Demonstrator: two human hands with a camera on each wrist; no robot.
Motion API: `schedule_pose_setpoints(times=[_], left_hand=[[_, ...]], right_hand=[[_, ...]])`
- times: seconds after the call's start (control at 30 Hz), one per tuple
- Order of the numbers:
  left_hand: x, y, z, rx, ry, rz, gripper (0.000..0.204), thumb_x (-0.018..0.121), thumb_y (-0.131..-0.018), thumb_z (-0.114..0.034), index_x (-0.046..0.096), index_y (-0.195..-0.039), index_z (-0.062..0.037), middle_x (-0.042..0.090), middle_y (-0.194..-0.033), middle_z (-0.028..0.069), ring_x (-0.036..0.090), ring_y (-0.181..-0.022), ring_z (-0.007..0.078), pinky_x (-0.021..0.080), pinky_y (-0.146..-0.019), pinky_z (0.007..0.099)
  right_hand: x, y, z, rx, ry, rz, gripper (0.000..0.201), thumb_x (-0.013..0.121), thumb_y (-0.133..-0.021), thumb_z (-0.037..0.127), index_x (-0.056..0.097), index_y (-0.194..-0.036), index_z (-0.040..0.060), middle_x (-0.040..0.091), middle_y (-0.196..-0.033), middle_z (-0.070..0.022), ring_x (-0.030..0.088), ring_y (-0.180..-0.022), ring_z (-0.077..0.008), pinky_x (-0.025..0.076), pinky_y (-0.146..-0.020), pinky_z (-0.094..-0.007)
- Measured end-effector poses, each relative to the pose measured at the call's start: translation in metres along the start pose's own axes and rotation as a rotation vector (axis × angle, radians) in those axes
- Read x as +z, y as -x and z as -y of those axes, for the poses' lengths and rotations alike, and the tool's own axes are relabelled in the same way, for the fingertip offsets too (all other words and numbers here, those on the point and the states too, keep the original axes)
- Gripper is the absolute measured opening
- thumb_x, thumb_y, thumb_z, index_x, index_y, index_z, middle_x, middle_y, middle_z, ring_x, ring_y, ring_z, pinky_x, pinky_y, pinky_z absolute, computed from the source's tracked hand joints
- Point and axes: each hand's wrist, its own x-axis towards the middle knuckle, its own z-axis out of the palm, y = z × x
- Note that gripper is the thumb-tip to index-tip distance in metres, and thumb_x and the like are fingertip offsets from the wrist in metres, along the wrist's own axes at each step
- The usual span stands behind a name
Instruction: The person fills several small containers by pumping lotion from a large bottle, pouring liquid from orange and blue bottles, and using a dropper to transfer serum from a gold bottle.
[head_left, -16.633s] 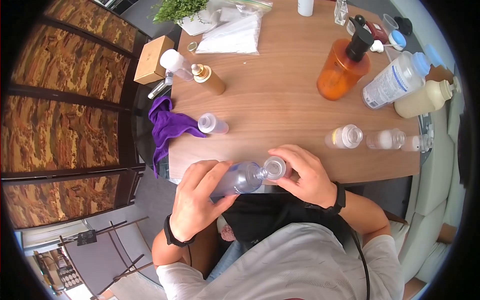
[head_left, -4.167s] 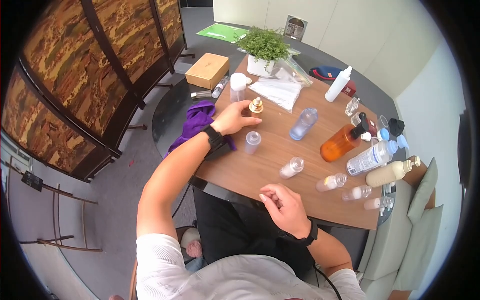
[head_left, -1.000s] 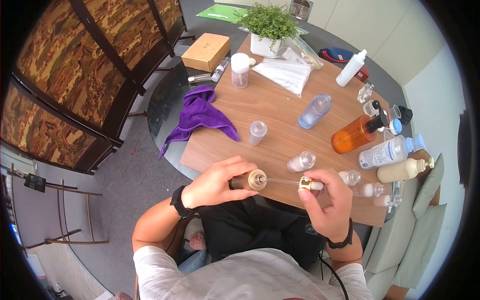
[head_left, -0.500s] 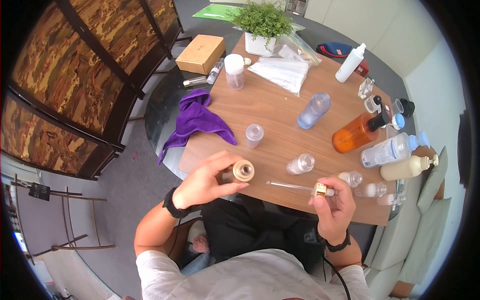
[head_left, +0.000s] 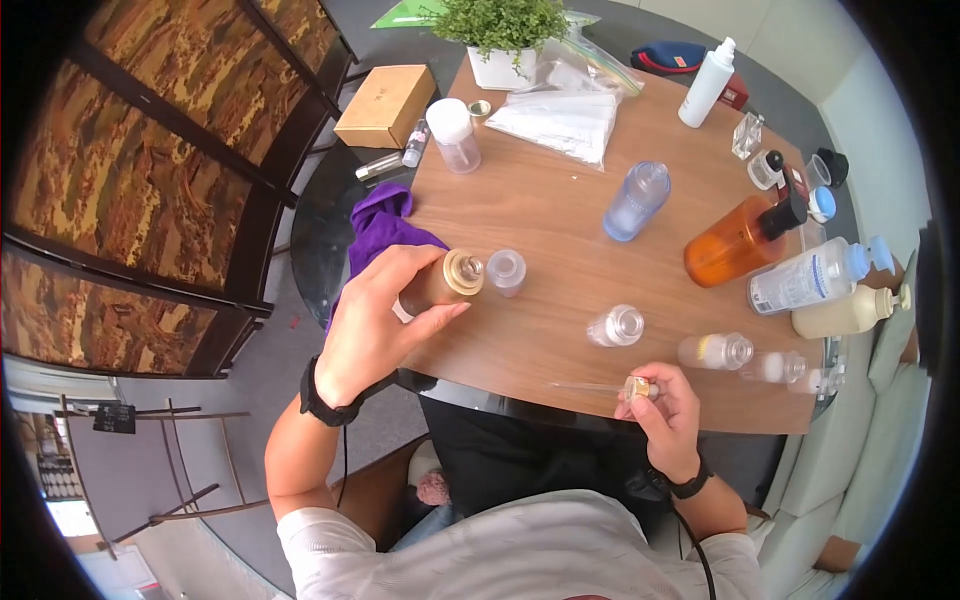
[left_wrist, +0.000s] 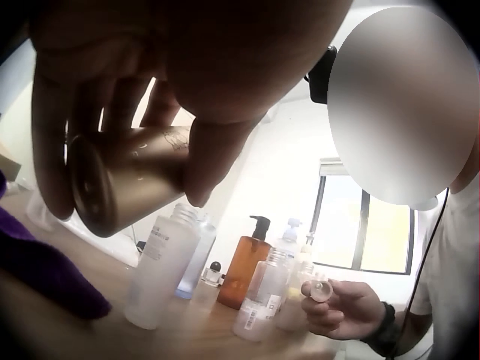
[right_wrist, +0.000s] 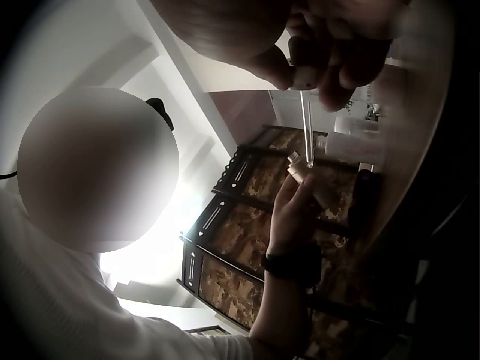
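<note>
My left hand [head_left: 362,315] grips a gold dropper bottle [head_left: 425,288], its neck uncapped, tilted over the table's left part. In the left wrist view the bottle [left_wrist: 139,176] lies nearly sideways between thumb and fingers. Just right of it stands a small clear bottle [head_left: 506,273], and the purple cloth [head_left: 372,222] hangs at the table edge behind the hand. Near the front edge my right hand [head_left: 668,425] pinches the dropper cap [head_left: 638,388], with its glass pipette [right_wrist: 307,127] pointing left, away from the bottle. An open clear bottle [head_left: 615,326] stands behind that hand.
A blue bottle [head_left: 636,202] stands mid-table. To the right are an amber pump bottle [head_left: 725,245], a large clear bottle [head_left: 800,280], a cream pump bottle [head_left: 840,315] and several small bottles. A white-capped bottle [head_left: 456,138], plastic bag [head_left: 560,120] and potted plant [head_left: 500,62] stand farther back.
The left hand took the gold bottle from the table, and the right hand drew its dropper out. Since then the hands have parted, the bottle moving left and back. Earlier, both hands held the blue and a clear bottle.
</note>
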Motion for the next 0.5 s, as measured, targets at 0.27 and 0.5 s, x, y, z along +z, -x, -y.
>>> schedule_pose_setpoints(times=[0.27,0.5], left_hand=[[0.000,-0.015,-0.002,0.053,-0.087,0.003,0.048,0.087,-0.080,-0.008,0.068,-0.124,-0.0024,0.070,-0.115,0.0128,0.070,-0.099,0.0313,0.057,-0.086,0.0380],[-0.001,-0.021,-0.006,0.107,-0.238,0.016,0.050,0.087,-0.078,-0.007,0.069,-0.124,-0.0028,0.069,-0.118,0.0134,0.069,-0.105,0.0328,0.057,-0.089,0.0390]], right_hand=[[-0.009,0.000,-0.018,-0.032,-0.066,0.005,0.030,0.066,-0.100,0.002,0.056,-0.128,-0.0030,0.066,-0.106,-0.0108,0.066,-0.091,-0.0155,0.058,-0.082,-0.0318],[-0.009,-0.003,-0.020,-0.034,-0.078,-0.001,0.030,0.066,-0.099,-0.001,0.056,-0.127,-0.0039,0.065,-0.108,-0.0111,0.065,-0.092,-0.0145,0.059,-0.081,-0.0312]])
